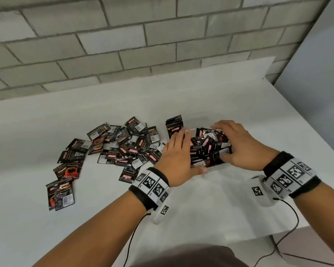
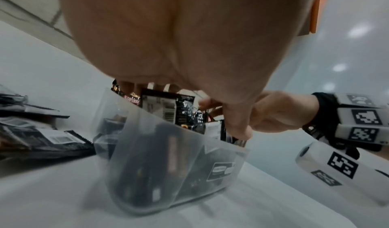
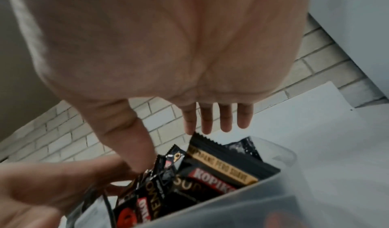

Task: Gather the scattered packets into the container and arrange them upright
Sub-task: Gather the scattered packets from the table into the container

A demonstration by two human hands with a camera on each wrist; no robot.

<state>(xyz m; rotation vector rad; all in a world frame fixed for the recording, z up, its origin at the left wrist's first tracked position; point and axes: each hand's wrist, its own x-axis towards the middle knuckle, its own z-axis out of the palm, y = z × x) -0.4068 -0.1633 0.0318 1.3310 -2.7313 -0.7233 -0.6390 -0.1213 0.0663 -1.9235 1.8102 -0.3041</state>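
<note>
Your flat left hand [image 1: 178, 158] and right hand [image 1: 237, 145] flank the clear container [image 2: 179, 173], fingers straight; the loose Kopiko packets [image 1: 123, 149] lie centre-left, nearest your left.

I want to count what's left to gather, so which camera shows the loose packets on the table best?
The head view: the whole pile of loose packets lies spread on the table, left of the container. The left wrist view catches only a few blurred ones at its left edge. The right wrist view shows only packets inside the container.
</note>
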